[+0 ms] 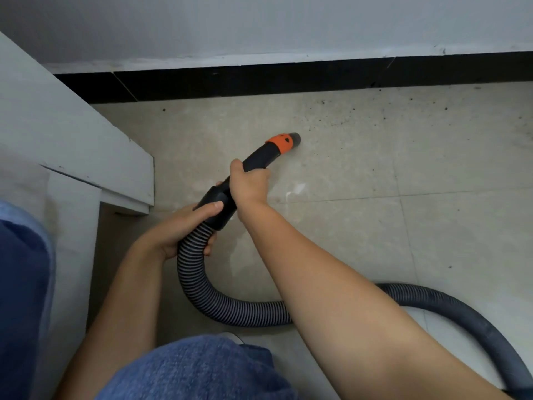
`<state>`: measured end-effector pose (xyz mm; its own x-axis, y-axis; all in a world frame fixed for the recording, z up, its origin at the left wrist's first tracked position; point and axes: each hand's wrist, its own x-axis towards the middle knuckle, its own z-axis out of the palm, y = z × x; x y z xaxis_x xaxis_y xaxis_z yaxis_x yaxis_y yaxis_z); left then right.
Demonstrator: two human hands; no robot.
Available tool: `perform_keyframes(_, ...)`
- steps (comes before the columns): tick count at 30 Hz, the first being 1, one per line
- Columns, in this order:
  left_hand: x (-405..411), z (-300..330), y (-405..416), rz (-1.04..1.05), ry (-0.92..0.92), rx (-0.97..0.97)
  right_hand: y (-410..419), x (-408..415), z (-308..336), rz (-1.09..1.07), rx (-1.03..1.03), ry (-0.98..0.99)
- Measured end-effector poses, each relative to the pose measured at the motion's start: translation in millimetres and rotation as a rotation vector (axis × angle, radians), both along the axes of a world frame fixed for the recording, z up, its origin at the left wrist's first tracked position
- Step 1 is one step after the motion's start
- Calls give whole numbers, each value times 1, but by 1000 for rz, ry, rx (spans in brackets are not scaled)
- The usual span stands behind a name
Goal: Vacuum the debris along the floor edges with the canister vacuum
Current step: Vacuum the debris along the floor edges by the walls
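Black handle (253, 163) with orange collar (281, 143) points its nozzle (295, 138) at the tiled floor (375, 226), near dark debris (340, 118) along the black baseboard (259, 82). Right hand (249, 183) grips the handle; left hand (184, 229) grips the ribbed hose (199, 287) at its cuff.

Vacuum handle (253, 161): black curved tube, orange collar (281, 143), grey nozzle tip (294, 138) at frame centre, angled down, at or just above the beige tile. Ribbed grey-black hose (202, 295) runs from the handle's lower end, loops down through lower centre, then exits lower right. Debris (340, 119): dark specks scattered upper right along the black baseboard, nearest ones just beside the tip.
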<state>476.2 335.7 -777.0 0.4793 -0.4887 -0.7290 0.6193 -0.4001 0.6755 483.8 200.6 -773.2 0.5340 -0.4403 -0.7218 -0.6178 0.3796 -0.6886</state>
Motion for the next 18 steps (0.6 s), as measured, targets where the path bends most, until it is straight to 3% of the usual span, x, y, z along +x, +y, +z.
perform_keyframes(8, 14, 10, 17, -16, -74, 44, 13, 14, 11, 49, 90, -28)
perform_keyframes(18, 0, 0, -54, -6, -36, -4, -42, 0, 2, -119, -54, 19)
